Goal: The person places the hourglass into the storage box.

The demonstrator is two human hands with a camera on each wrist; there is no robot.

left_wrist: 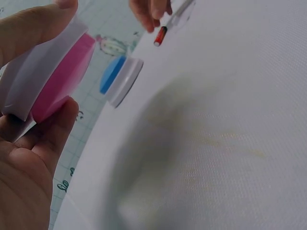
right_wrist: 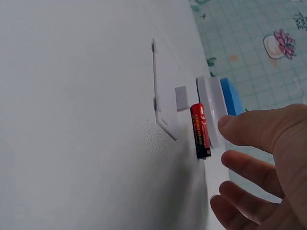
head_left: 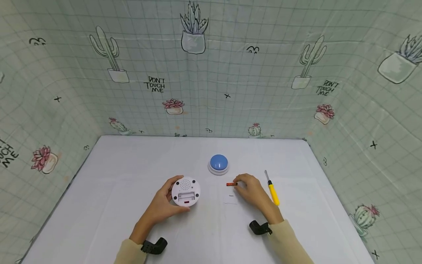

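Observation:
My left hand (head_left: 161, 205) grips a round white push-button (head_left: 194, 189) by its rim, thumb and fingers on opposite sides. Its underside faces up in the head view, showing a speaker grille and an uncovered battery slot (head_left: 186, 196). The left wrist view shows its pink dome (left_wrist: 64, 79) facing the other way. A red and black battery (right_wrist: 200, 130) lies on the table beside my right hand (head_left: 250, 189). The right fingers are spread and relaxed, with a gap to the battery in the right wrist view. Beside the battery lies a thin white battery cover (right_wrist: 168, 96).
A second push-button with a blue dome (head_left: 219, 162) stands behind the battery. To the right of my right hand lies a screwdriver with a yellow handle (head_left: 274, 194). A white cloth (head_left: 99, 190) covers the table, and patterned fabric (head_left: 211, 73) surrounds its back and sides.

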